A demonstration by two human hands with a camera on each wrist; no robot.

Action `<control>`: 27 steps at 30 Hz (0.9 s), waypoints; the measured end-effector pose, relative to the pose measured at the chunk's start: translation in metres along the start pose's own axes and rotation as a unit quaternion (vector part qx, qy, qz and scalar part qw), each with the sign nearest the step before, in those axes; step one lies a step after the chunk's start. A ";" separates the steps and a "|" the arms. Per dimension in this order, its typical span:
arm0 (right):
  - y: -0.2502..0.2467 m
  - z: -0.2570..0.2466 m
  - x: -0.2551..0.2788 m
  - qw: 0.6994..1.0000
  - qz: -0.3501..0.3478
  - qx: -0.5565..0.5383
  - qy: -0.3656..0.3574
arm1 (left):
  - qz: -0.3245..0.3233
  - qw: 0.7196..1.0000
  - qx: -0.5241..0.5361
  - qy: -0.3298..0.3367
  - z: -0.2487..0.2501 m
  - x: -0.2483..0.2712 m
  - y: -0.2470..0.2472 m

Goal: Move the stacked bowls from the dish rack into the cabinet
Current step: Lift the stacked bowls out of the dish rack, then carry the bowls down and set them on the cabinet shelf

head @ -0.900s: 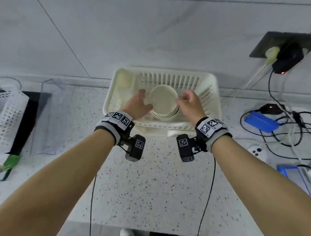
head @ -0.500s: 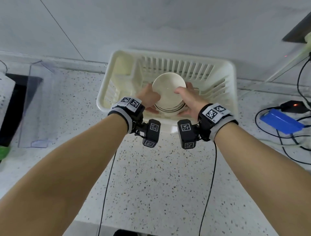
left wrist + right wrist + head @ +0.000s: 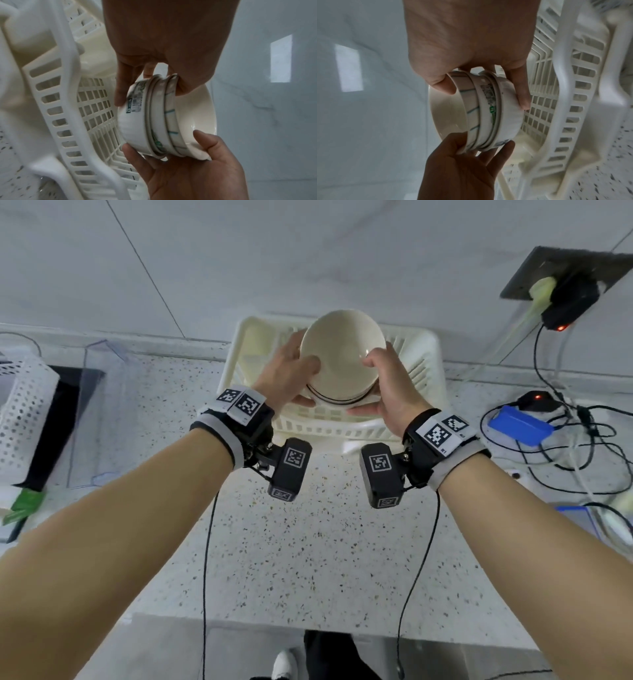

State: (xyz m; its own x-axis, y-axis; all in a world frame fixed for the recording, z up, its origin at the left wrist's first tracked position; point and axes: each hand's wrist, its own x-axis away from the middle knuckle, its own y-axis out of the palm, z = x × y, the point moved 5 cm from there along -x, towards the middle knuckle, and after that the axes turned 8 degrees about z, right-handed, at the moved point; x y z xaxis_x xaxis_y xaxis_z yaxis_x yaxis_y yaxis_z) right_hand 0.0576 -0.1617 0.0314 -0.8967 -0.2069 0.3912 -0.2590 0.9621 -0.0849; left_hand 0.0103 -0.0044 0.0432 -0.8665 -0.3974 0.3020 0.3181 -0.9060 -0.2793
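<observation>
Grip fingers [image 3: 301, 400] half-hidden under stacked bowls [image 3: 339, 361]

Stack of bowls [image 3: 340, 361]: at 12 o'clock, held above the dish rack [image 3: 424, 368], clear of its floor.
Left hand [image 3: 286, 376]: at the stack's 9 o'clock side.
Right hand [image 3: 394, 385]: at its 3 o'clock side.
Dish rack: on the counter [image 3: 308, 542], against the wall [image 3: 239, 251].
Perforated basket [image 3: 24, 412]: at 9 o'clock.
Wall socket [image 3: 561, 275]: at 2 o'clock.
Cables [image 3: 582, 453]: on the counter at 3 o'clock.
</observation>
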 end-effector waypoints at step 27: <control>0.029 0.253 0.341 0.995 0.064 0.063 0.037 | -0.042 0.997 -0.052 -0.033 -0.233 0.349 -0.020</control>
State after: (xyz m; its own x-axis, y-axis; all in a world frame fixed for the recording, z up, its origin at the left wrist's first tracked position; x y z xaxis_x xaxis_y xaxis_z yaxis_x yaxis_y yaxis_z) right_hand -0.3468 -0.2488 -0.0692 -0.8976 -0.0655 0.4358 -0.1908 0.9492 -0.2501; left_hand -0.3879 -0.0911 -0.0583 -0.8600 -0.3318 0.3876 0.2003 -0.9182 -0.3417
